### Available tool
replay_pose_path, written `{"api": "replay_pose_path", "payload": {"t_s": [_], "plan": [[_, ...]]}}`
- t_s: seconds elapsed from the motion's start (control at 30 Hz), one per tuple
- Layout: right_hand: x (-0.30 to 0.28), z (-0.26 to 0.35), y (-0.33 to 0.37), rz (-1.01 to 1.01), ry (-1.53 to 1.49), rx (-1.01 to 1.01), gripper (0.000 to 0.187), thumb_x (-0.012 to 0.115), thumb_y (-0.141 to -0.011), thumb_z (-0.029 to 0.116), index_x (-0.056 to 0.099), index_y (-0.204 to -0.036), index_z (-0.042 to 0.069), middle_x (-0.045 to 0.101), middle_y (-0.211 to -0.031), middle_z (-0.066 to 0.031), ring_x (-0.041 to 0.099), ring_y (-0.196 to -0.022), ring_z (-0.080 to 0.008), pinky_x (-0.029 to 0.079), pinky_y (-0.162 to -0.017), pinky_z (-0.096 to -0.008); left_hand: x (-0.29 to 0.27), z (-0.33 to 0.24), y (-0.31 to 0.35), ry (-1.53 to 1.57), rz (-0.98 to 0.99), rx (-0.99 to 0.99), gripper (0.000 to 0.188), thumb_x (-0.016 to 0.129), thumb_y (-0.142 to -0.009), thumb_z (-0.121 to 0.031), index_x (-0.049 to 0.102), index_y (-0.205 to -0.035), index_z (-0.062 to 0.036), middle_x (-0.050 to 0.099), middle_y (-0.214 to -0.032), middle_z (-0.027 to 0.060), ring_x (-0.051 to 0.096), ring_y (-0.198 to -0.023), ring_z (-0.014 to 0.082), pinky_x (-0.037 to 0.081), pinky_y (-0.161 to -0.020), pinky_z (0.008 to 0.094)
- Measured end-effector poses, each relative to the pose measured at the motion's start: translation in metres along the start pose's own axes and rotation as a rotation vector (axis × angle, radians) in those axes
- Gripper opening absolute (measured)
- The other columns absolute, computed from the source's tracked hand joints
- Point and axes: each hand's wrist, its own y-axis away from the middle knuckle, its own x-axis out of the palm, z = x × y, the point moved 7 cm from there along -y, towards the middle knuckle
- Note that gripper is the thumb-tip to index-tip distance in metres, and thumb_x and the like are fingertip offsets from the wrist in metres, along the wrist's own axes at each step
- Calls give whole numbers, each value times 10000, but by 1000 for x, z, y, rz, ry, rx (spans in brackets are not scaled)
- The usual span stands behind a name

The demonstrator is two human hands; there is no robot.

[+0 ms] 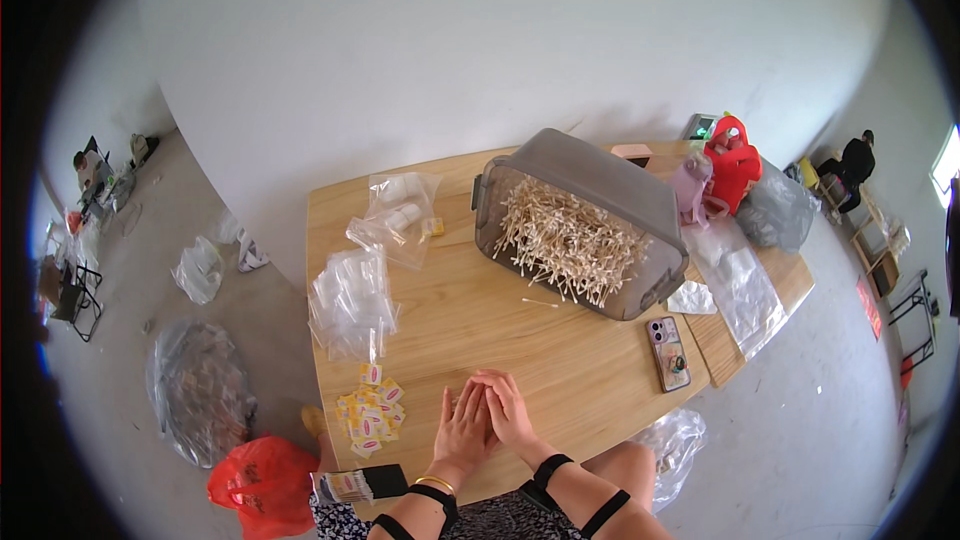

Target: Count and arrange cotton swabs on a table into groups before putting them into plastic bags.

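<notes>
My left hand (464, 432) and my right hand (509, 412) are pressed together low over the front of the wooden table, fingers closed up and fingertips meeting. Whatever lies between the palms is hidden; a small pale bit shows by the left thumb. Beyond them, a grey plastic bin (590, 165) lies tipped on its side, its mouth toward me. A large heap of cotton swabs (570, 240) fills it, and one loose swab (540, 303) rests on the tabletop. Left of my hands are small yellow-and-white labels (370, 412) in a loose pile.
Clear plastic bags (352, 302) are stacked at the table's left, with bagged white items (402, 202) behind. A phone (668, 355), a plastic sheet (742, 290) and a red bag (733, 168) are at the right. A red plastic bag (262, 485) stands on the floor. People sit far off.
</notes>
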Motion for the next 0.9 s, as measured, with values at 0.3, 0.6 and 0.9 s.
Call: {"api": "replay_pose_path", "payload": {"t_s": [0.3, 0.6, 0.9], "plan": [[-46, -13, 20, -155, 388, 102, 355, 509, -888, -61, 589, -1219, 40, 541, -1290, -183, 532, -1215, -395, 457, -1036, -467, 1, 6, 3, 135, -42, 12, 769, 604, -921, -389, 316, -1527, -14, 356, -1576, 163, 262, -1505, 326, 104, -1239, 573], [-38, -12, 17, -121, 577, -2, 343, 561, -864, 13, 590, -1206, 26, 543, -1275, -171, 486, -1284, -372, 382, -1130, -468, 17, 11, -4, -122, -4, -65, 952, 454, -955, -627, 204, -1560, 64, 176, -1654, 198, 91, -1552, 340, 40, -1244, 554], [-38, -13, 18, -111, 548, 31, 370, 549, -872, 83, 599, -1231, 8, 566, -1271, -158, 480, -1307, -325, 345, -1171, -457, 8, 17, -21, -204, 44, -10, 972, 508, -936, -607, 201, -1557, 75, 164, -1653, 218, 87, -1552, 352, 34, -1237, 574]]}}
